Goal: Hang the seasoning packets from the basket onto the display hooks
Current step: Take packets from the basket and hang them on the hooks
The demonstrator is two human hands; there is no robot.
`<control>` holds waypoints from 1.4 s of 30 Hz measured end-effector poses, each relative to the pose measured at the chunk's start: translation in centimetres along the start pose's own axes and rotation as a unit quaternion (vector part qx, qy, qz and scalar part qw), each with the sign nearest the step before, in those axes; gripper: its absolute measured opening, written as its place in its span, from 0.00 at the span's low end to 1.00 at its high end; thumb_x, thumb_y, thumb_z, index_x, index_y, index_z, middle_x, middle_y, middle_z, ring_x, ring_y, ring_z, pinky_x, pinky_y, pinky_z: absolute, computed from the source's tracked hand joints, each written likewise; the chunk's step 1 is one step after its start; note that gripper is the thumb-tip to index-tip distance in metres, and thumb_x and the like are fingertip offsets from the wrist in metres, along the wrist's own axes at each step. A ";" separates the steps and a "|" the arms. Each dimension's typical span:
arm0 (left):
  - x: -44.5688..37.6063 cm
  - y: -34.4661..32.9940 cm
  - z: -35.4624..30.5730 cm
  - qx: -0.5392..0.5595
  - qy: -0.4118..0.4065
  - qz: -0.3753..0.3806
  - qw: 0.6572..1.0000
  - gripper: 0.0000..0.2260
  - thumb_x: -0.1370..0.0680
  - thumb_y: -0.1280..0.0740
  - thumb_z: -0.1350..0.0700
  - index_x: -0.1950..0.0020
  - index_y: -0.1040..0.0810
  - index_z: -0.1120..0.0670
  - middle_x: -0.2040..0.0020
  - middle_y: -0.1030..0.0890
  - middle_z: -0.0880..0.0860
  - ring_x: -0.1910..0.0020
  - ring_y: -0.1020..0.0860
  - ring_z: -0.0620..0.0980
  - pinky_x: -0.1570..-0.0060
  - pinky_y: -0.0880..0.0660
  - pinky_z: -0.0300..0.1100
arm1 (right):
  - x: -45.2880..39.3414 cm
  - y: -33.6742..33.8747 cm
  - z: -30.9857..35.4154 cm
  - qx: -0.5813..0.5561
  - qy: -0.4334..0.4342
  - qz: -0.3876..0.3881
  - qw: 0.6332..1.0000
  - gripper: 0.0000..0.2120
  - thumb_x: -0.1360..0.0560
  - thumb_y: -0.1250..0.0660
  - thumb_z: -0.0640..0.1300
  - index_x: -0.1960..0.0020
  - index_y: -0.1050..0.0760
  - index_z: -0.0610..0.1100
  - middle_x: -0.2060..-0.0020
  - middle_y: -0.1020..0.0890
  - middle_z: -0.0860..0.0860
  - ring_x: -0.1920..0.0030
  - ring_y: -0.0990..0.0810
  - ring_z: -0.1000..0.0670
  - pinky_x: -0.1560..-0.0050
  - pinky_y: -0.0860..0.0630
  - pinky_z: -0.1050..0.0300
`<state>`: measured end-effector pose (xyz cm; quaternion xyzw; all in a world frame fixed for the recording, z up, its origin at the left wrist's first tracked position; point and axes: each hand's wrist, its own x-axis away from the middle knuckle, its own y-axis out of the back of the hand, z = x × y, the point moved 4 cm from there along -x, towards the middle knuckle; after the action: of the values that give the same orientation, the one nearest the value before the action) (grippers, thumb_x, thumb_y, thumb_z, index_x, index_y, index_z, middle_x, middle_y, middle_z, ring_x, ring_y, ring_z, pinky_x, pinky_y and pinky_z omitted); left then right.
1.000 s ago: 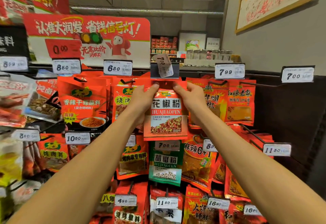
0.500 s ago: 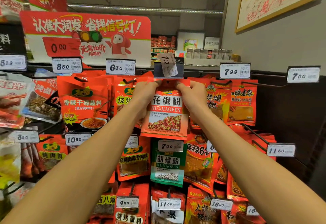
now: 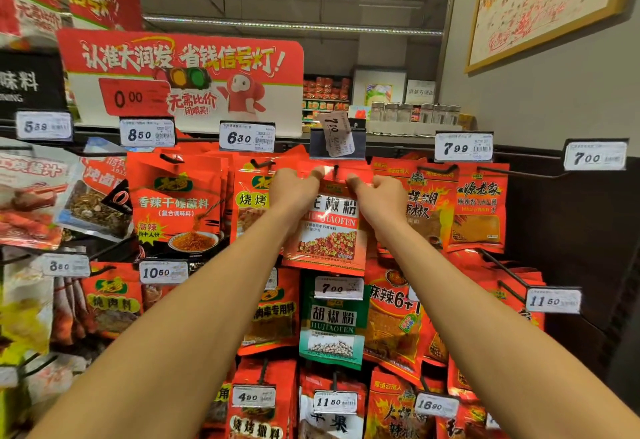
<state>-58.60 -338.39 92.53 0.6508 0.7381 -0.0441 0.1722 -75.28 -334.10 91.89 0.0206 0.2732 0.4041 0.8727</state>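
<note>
A red seasoning packet (image 3: 329, 234) marked HUAJIAOFEN hangs tilted at the middle of the top hook row. My left hand (image 3: 294, 189) pinches its top left corner and my right hand (image 3: 377, 196) pinches its top right corner. Between my two hands a dark display hook (image 3: 335, 170) crosses the packet's top edge, under a black label holder with a crooked 7.00 price tag (image 3: 335, 134). The basket is out of view.
Rows of red seasoning packets fill the hooks around, with a green pepper packet (image 3: 334, 324) directly below. Price tags stick out on hook ends, such as the 7.99 tag (image 3: 463, 148) on the right. A red promo sign (image 3: 180, 78) stands above; a dark wall panel lies right.
Both hands have lifted the packet up to the hook under the crooked 7.00 tag, and its top edge now sits at the hook. The view has shifted slightly.
</note>
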 end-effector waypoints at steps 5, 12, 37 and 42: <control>3.4 2.6 1.9 -0.140 -0.147 -0.028 0.979 0.17 0.26 0.28 0.44 0.43 0.20 0.51 0.45 0.21 0.49 0.48 0.22 0.50 0.45 0.24 0.48 | 2.7 0.9 -1.5 0.110 0.065 -0.004 0.992 0.21 0.29 0.34 0.67 0.47 0.31 0.54 0.58 0.22 0.59 0.59 0.24 0.55 0.61 0.30 0.52; 2.1 2.5 4.3 -0.193 -0.117 0.022 0.974 0.18 0.28 0.23 0.49 0.42 0.19 0.55 0.49 0.18 0.51 0.48 0.20 0.53 0.48 0.25 0.48 | 1.3 -0.4 -2.6 0.165 0.058 0.015 0.984 0.14 0.24 0.31 0.58 0.51 0.30 0.49 0.58 0.22 0.53 0.55 0.22 0.45 0.64 0.34 0.53; 1.5 -1.2 7.4 -0.110 -0.080 0.230 0.964 0.57 0.34 0.18 0.53 0.18 0.55 0.57 0.24 0.35 0.63 0.24 0.34 0.61 0.25 0.35 0.57 | 2.8 -2.4 -5.3 0.061 0.071 0.188 0.978 0.46 0.26 0.25 0.55 0.21 0.50 0.41 0.27 0.32 0.44 0.26 0.32 0.43 0.27 0.33 0.41; 0.0 -3.0 7.7 -0.212 -0.119 0.205 0.948 0.57 0.27 0.22 0.51 0.20 0.66 0.60 0.21 0.44 0.65 0.21 0.44 0.62 0.23 0.42 0.56 | 0.8 -3.0 -6.0 0.118 0.108 0.195 0.968 0.43 0.23 0.29 0.56 0.21 0.49 0.38 0.27 0.36 0.41 0.24 0.39 0.42 0.24 0.38 0.47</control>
<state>-59.98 -341.05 84.82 0.7264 0.5552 0.0727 0.3984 -75.75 -336.64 85.69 0.1322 0.4021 0.5314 0.7338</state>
